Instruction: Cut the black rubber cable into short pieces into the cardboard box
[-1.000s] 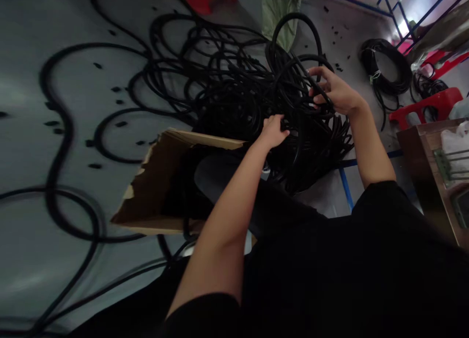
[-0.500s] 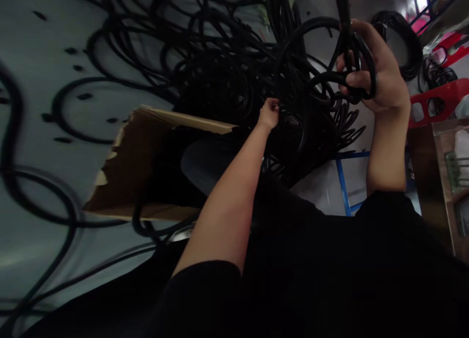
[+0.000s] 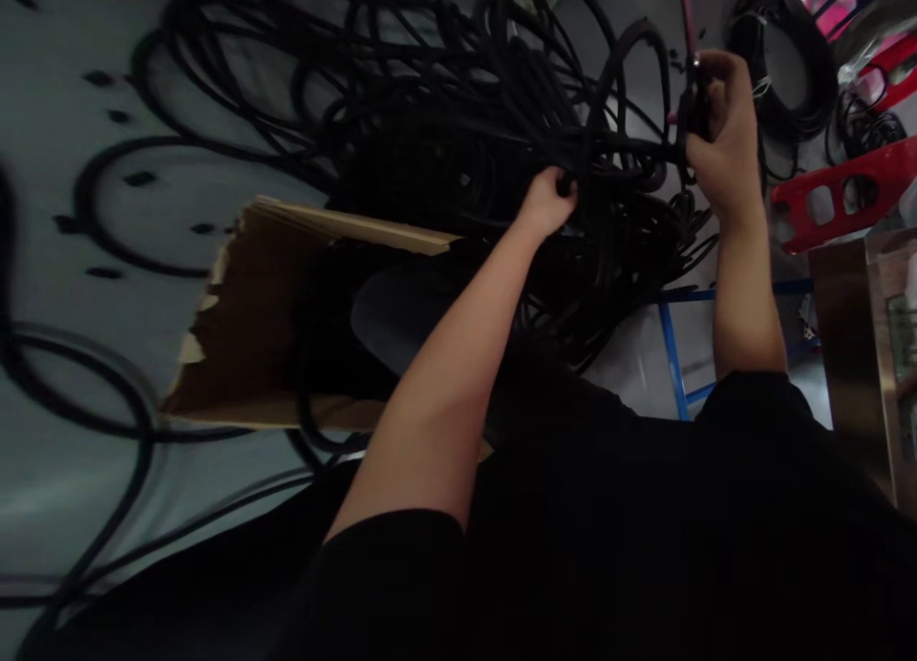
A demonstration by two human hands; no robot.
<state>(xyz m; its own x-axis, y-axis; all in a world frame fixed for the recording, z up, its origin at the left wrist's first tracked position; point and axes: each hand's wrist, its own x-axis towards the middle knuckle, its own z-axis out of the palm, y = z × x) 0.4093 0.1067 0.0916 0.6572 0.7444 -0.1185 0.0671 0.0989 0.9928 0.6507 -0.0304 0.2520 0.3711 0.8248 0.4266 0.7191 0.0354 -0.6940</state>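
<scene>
A cardboard box (image 3: 250, 355) stands at 9 o'clock from the hands, one edge torn ragged, with dark coils of cable inside, too shadowed to count. A dark rounded object (image 3: 401, 322) lies at its near side; what it is, I cannot tell.

The black cable heap (image 3: 458, 155) spreads across the top middle of the view, just past the box rim, its loops running every way with no single long axis. The left hand (image 3: 545, 202) rests on the heap, closed narrowly over strands. The right hand (image 3: 725, 126), at 2 o'clock, is a tight fist on a bunch of cable that runs toward 9 o'clock into the heap, with a thin strand rising to 12 o'clock.

Half a second earlier, the right hand held wider loops lower down, with its fingers more open. It has since closed and turned upright. The box has barely shifted in view.

Further out lie a tied cable coil (image 3: 780, 59), a red plastic stool (image 3: 842, 193) and a blue metal frame (image 3: 673, 355)
</scene>
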